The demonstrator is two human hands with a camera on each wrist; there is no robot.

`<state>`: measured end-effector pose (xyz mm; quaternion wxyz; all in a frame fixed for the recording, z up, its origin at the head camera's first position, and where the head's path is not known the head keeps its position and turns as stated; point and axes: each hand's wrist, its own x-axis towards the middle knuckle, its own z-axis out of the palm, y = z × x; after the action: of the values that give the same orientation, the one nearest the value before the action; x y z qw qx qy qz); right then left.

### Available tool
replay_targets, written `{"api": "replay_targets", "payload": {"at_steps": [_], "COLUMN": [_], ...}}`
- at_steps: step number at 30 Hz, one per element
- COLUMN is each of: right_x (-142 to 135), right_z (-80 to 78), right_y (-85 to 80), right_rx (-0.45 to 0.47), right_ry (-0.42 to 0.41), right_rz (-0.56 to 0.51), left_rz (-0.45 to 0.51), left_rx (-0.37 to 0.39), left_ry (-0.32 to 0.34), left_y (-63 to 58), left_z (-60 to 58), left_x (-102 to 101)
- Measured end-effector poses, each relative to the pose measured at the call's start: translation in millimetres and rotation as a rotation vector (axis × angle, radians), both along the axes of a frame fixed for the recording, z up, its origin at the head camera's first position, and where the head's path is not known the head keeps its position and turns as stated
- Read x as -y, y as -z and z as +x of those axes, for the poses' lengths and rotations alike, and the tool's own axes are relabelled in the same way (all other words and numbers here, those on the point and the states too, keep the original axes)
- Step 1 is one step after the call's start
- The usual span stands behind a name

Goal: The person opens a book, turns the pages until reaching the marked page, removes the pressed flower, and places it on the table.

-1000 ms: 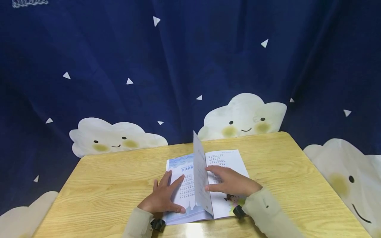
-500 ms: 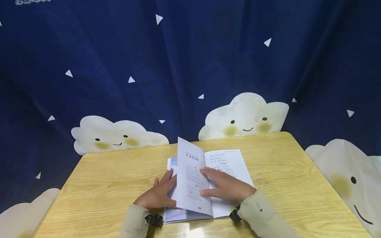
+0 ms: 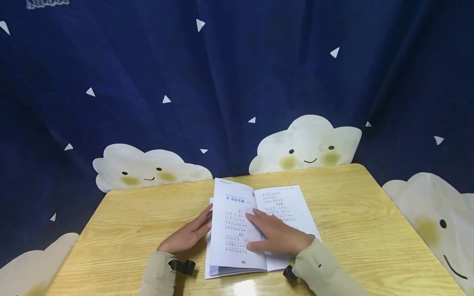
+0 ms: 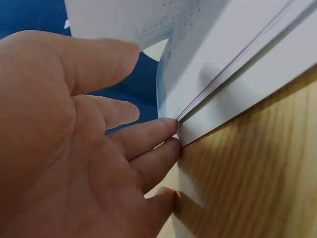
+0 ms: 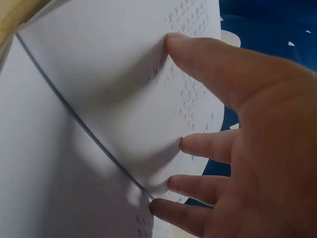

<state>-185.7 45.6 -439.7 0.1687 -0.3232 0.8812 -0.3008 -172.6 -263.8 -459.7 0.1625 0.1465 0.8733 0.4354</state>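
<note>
A book (image 3: 237, 230) lies open on the wooden table, its pages printed with lines of characters. The left-hand page bulges up a little over the pages beneath it. My right hand (image 3: 279, 234) rests across the inner part of that page near the fold, its spread fingertips on the paper in the right wrist view. My left hand (image 3: 187, 234) is at the book's left edge, fingers extended. In the left wrist view the fingertips (image 4: 171, 126) of that hand meet the page edges close to the tabletop, and its thumb stands apart from the paper.
The wooden table (image 3: 148, 218) extends on both sides of the book. Behind it hangs a dark blue curtain (image 3: 237, 74) with white triangles and smiling clouds. Each wrist wears a small black device (image 3: 183, 266) below a light sleeve (image 3: 159, 271).
The upright page has swung over to the left and come down, with my right hand following it. My left hand has slid left, off the page to the book's edge.
</note>
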Motion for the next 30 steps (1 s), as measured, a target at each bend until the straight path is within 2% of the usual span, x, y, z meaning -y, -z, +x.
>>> {"api": "replay_targets", "payload": {"at_steps": [4, 10, 13, 18, 23, 30], "right_x": [2.8, 7.2, 9.7, 14.4, 18.8, 21.2], "right_z": [2.1, 6.7, 7.3, 9.2, 11.5, 14.1], "right_y": [2.0, 5.7, 8.9, 12.5, 14.1, 12.3], "right_rx": [-0.067, -0.119, -0.157, -0.192, -0.228, -0.264], "right_ry": [-0.014, -0.018, -0.025, -0.030, -0.023, -0.012], "right_rz": [0.032, 0.095, 0.117, 0.159, 0.199, 0.224], "left_rz": [0.045, 0.179, 0.207, 0.184, 0.149, 0.167], "left_rx": [0.018, 0.064, 0.073, 0.096, 0.086, 0.075], "left_ry": [-0.007, -0.008, -0.043, -0.121, -0.130, -0.171], "left_y": [1.1, 5.4, 6.4, 7.1, 6.2, 4.2], "left_z": [-0.9, -2.8, -2.7, -1.3, -0.8, 0.6], "left_x": [4.2, 10.7, 12.1, 10.2, 5.4, 1.6]}}
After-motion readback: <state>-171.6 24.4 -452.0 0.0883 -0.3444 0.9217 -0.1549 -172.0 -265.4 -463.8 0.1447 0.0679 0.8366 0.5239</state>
